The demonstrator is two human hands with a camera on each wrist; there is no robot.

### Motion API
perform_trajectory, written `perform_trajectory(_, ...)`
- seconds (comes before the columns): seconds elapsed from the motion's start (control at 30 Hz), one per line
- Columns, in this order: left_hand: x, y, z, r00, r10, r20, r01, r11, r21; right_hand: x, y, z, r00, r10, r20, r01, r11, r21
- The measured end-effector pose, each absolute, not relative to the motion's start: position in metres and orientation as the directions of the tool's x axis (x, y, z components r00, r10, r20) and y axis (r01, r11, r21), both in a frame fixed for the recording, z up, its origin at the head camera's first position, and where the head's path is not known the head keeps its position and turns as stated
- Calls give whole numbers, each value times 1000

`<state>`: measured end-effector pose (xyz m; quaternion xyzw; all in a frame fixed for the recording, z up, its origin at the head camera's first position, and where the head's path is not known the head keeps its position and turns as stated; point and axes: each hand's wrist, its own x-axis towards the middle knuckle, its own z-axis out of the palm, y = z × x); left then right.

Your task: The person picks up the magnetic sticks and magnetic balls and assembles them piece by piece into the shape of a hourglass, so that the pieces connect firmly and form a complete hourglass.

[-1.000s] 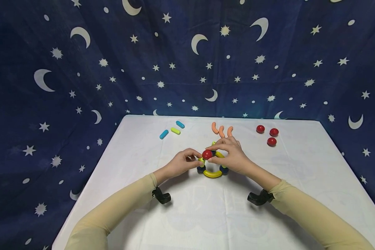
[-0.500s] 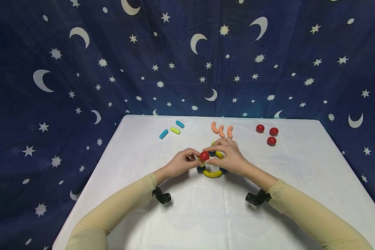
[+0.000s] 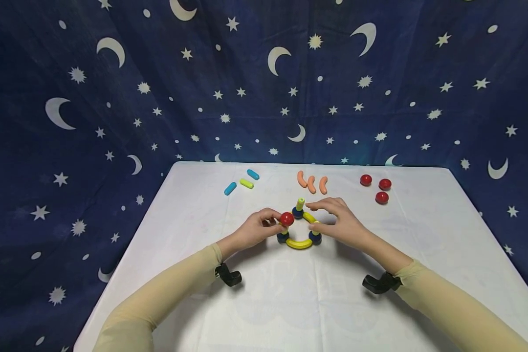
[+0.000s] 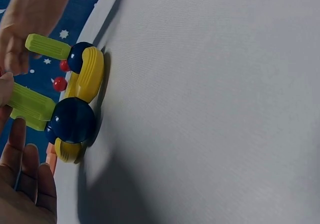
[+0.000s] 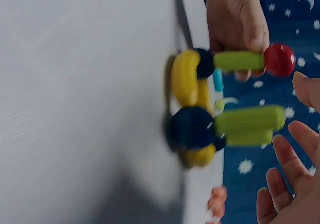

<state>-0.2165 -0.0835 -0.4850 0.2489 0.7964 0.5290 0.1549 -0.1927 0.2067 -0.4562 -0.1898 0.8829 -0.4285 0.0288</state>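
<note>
In the head view, blue balls (image 3: 315, 238) and curved yellow bars (image 3: 299, 244) form a ring on the table. Light-green sticks (image 3: 300, 204) stand up from the balls. A red ball (image 3: 287, 218) sits on top of the left stick (image 5: 239, 61), which my left hand (image 3: 254, 231) pinches between thumb and fingers just under that ball. My right hand (image 3: 344, 226) is at the ring's right side, fingers spread and slightly bent. Nothing is between them in the right wrist view, where its fingertips (image 5: 285, 151) are apart from the nearest green stick (image 5: 250, 124).
Three loose red balls (image 3: 382, 197) lie at the back right of the white table (image 3: 264, 303). Curved orange pieces (image 3: 311, 184) lie behind the ring. Blue (image 3: 231, 188) and green short sticks (image 3: 247, 183) lie at the back left. A starry dark-blue cloth (image 3: 246, 73) hangs behind.
My right hand has brought the red ball down and left onto the left green stick, let go of it and drawn back to the right. My left hand has stayed at the stick.
</note>
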Motion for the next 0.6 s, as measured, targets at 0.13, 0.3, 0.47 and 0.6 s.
perform_trajectory(0.13, -218, -84, -485, -827, 562, 15, 235, 322, 917, -189, 221, -467, -937, -345, 56, -257, 570, -781)
perform_trajectory(0.3, -219, -84, -485, -835, 551, 11, 233, 335, 913, -187, 224, -476, -939, -341, 51, -246, 558, -793)
perform_trajectory(0.47, -220, -82, -485, -837, 547, 12, 229, 330, 916, -189, 216, -479, -948, -314, 53, -229, 555, -800)
perform_trajectory(0.6, -220, -80, -485, -835, 550, 19, 231, 319, 919, -190, 210, -479, -953, -301, 34, -205, 560, -803)
